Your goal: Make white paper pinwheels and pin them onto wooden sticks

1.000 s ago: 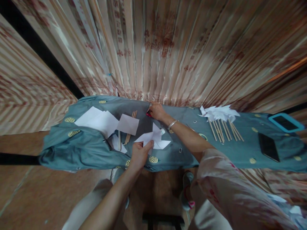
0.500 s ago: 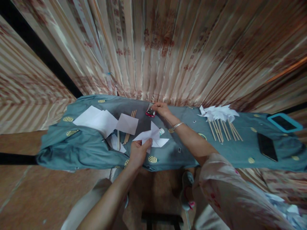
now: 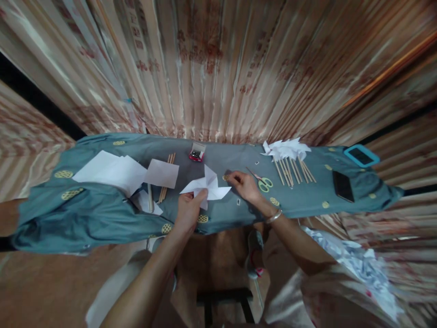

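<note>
The folded paper (image 3: 206, 186) was pinched only at its near edge by the left hand (image 3: 187, 210), thumb over fingers. Its loose flaps could well have sprung open or slid out of line if that grip eased or the paper was pushed from the right. The right hand (image 3: 244, 186) lay just right of the paper, fingertips drawn close together by its right tip. Whether they held something small could not be told; anything that small would likely be lost on the patterned cloth (image 3: 102, 214) if dropped. The scissors (image 3: 263, 183) lay just right of that hand, near enough for a wrist to knock. The paper sat mid-table, touching the left hand on its far side, with the small red box (image 3: 196, 155) beyond and loose sticks (image 3: 165, 184) to its left.
</note>
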`<state>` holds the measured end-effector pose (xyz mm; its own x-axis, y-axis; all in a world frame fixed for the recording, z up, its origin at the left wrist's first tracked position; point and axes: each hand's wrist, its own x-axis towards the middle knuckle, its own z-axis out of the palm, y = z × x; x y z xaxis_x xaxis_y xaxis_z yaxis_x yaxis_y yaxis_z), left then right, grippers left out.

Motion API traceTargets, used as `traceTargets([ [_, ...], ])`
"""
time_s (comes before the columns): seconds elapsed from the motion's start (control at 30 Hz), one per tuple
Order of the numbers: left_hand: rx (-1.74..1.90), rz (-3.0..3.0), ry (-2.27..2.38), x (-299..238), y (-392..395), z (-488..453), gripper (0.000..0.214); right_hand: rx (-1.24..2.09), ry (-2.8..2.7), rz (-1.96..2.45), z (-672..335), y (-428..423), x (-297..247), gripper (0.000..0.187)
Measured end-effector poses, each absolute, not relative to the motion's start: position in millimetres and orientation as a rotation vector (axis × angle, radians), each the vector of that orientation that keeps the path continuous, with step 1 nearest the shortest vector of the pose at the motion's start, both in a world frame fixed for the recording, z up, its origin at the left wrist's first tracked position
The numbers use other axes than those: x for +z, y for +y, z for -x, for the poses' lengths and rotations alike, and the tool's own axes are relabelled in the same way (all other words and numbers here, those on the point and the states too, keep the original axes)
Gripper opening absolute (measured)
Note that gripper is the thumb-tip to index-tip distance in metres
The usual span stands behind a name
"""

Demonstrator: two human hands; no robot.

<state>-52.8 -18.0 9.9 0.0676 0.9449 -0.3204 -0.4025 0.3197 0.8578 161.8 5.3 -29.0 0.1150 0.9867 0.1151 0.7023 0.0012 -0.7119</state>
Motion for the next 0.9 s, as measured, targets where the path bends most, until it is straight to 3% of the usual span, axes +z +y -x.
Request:
traceTargets([
  [0.9, 1.192, -0.624, 1.070, -13.2, 12.0, 6.1, 0.024, 0.469, -1.975, 1.565, -170.0, -40.1, -50.8, 0.019],
])
